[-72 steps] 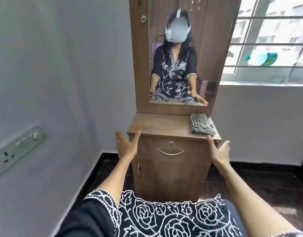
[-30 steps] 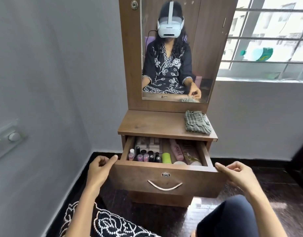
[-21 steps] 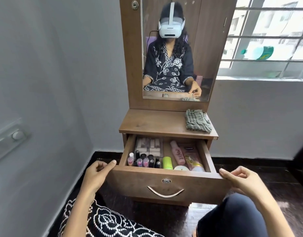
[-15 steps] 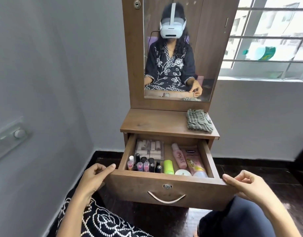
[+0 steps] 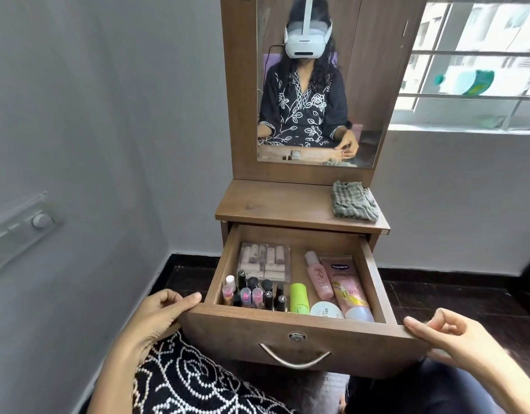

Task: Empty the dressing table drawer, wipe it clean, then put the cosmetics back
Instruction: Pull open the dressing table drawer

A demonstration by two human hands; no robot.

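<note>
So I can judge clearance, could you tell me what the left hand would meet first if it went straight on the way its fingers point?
Probably the drawer itself: the left hand already grips its front corner.

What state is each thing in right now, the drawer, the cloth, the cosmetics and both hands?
drawer: pulled open, still full.
cloth: crumpled on the tabletop, right side.
cosmetics: all inside the drawer.
left hand: grips the drawer front's left corner.
right hand: grips the drawer front's right corner.
</note>
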